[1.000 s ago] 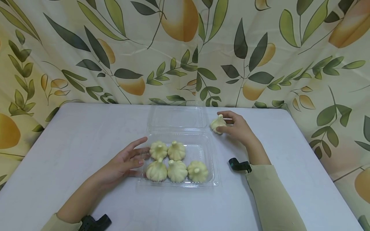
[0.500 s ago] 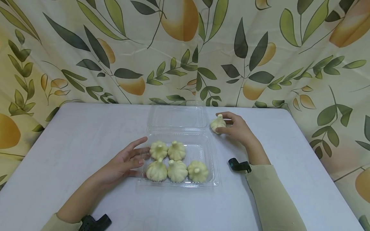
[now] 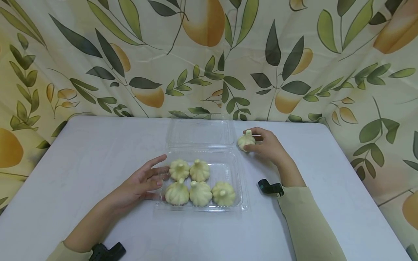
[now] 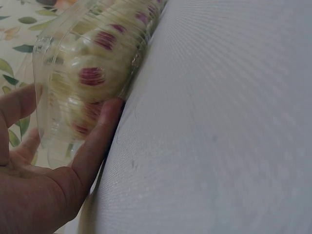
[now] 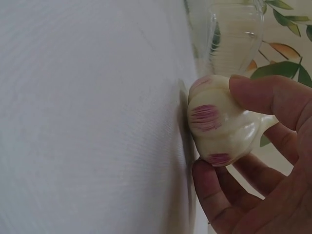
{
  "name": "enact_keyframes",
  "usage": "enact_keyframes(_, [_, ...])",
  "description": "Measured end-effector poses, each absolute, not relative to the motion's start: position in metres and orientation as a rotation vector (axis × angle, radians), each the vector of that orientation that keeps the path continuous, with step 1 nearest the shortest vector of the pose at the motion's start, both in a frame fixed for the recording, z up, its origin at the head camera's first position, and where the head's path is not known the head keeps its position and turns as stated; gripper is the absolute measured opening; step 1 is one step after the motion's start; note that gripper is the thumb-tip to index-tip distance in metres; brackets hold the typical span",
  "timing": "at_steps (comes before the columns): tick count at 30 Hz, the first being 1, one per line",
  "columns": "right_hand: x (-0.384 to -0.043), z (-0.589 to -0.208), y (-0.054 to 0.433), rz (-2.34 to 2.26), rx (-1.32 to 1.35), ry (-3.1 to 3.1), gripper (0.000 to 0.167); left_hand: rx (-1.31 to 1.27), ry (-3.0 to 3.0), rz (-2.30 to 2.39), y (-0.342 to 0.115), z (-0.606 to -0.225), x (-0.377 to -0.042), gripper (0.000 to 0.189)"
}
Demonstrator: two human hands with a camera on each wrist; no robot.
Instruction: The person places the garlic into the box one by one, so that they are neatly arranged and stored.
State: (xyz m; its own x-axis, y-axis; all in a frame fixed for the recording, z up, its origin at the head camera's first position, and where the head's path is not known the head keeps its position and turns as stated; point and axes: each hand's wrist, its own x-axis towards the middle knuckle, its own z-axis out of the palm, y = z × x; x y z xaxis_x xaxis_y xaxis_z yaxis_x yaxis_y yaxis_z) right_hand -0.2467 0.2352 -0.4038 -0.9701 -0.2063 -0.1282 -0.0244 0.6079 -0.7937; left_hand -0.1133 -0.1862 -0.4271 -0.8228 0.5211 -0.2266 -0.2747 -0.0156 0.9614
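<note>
At the container's right, my right hand (image 3: 269, 145) pinches a pale garlic bulb (image 3: 244, 142) between thumb and fingers, its stem pointing up. The right wrist view shows purple streaks on this garlic bulb (image 5: 217, 126), its base close over the white table. My left hand (image 3: 135, 185) is spread along the left wall of a clear plastic clamshell container (image 3: 240, 174), fingertips touching its side. Inside the container are several more garlic bulbs (image 3: 200, 193): two in the far row, the others along the near row. In the left wrist view, their purple-marked sides show through the container wall (image 4: 46, 92).
The container's clear lid (image 3: 200, 132) lies folded back toward the far table edge. A white cloth covers the table (image 3: 202, 235). Behind it hangs a curtain (image 3: 156, 58) with leaves and orange fruit. Each wrist carries a black camera mount (image 3: 271, 186).
The right hand and its garlic bulb have barely shifted. The left hand, the container and the bulbs in it stay where they were.
</note>
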Motion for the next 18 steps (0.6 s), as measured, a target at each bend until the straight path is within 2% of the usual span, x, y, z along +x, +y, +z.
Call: enact_keyframes(18, [-0.241, -0.39, 0.235, -1.294, -0.247, 2.671, 0.052, 0.248, 1.735, 1.881, -0.186, -0.427, -0.113, 0.073])
